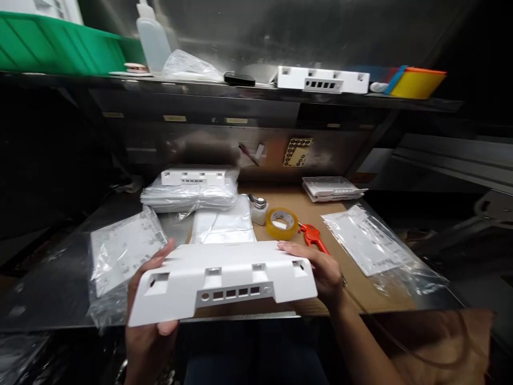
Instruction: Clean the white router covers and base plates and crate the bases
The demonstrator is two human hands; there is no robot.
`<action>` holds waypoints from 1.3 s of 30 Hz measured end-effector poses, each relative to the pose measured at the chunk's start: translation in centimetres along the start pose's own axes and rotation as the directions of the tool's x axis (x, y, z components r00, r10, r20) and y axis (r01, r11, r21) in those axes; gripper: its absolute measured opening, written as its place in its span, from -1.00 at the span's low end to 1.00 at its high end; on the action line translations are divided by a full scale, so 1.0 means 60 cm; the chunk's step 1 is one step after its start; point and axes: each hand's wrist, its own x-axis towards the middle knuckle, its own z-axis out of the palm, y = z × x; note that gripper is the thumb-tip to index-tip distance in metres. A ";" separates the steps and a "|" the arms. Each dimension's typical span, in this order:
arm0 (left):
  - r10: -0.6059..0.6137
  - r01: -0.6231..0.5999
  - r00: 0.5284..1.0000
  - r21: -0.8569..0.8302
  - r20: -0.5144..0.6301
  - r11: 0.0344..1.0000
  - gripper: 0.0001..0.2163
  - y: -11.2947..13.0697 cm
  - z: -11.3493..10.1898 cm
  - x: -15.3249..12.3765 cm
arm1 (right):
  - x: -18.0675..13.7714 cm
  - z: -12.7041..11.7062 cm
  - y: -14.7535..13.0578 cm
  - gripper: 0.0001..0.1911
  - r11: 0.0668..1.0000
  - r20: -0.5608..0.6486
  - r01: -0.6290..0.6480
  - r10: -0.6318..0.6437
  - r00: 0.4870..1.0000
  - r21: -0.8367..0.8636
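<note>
A white plastic router housing [236, 264] is held up over the near edge of the workbench, its grey port panel [234, 294] facing me. My left hand [150, 299] grips its left end, with the thumb underneath and the fingers behind. At the right end my right hand [320, 267] holds it, fingers lying along the top edge. Just beyond the housing lie clear plastic bags [224, 219], a roll of yellowish tape [281, 223] and an orange air blow gun [315, 239]. A small white pump bottle [259, 210] stands beside the tape.
Bagged white panels lie left [124, 243] and right [371, 240] on the bench. Behind are a stack of bagged housings [192, 187] and a smaller bagged stack [332, 187]. The shelf above bears a green bin [60, 45], a squeeze bottle [153, 40], another housing [323, 80] and a yellow bin [417, 84].
</note>
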 end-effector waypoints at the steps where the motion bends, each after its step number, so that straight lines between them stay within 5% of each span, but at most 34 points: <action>1: 0.035 -0.035 0.999 0.000 0.013 0.999 -0.27 -0.001 0.003 -0.002 | -0.004 0.002 0.002 -0.51 1.000 -0.012 -0.025 0.025 1.000 0.015; 17: 0.016 -0.009 0.999 -0.171 0.041 0.985 -0.28 -0.027 0.021 -0.021 | -0.039 -0.011 0.018 -0.60 0.990 -0.036 -0.105 0.109 0.993 0.091; 20: -0.217 0.209 0.976 -0.445 0.034 0.871 -0.25 -0.034 0.011 -0.015 | -0.043 -0.007 0.020 -0.58 0.990 -0.041 -0.072 0.078 0.996 0.124; 21: -0.380 0.369 0.920 -0.530 0.093 0.764 -0.24 -0.033 0.007 -0.011 | -0.044 -0.005 0.021 -0.58 0.990 -0.037 -0.063 0.068 0.997 0.125; 23: -0.659 0.660 0.703 -0.592 0.268 0.462 -0.25 -0.026 0.000 -0.004 | -0.044 0.000 0.022 -0.55 0.993 0.002 -0.044 0.044 0.999 0.109; 25: -0.790 0.761 0.517 -0.599 0.329 0.249 -0.37 -0.013 -0.003 0.005 | -0.042 0.004 0.029 -0.53 0.997 0.079 -0.034 0.028 0.996 0.069; 28: -0.891 0.730 0.415 -0.652 0.184 0.205 -0.52 0.010 -0.001 0.015 | -0.041 -0.001 0.056 -0.52 0.987 0.159 -0.105 0.123 0.980 -0.118; 31: -0.884 0.676 0.458 -0.682 0.093 0.279 -0.50 0.027 -0.003 0.022 | -0.042 -0.021 0.102 -0.54 0.853 -0.074 -0.367 0.367 0.927 -0.372; 34: -0.863 0.634 0.505 -0.690 0.025 0.350 -0.53 0.034 -0.015 0.024 | -0.033 -0.041 0.148 -0.60 0.715 -0.277 -0.539 0.462 0.842 -0.445; 39: -0.822 0.566 0.565 -0.691 -0.073 0.451 -0.60 0.037 -0.032 0.024 | 0.036 -0.021 0.202 -0.79 0.637 -0.093 -0.536 0.593 0.800 -0.554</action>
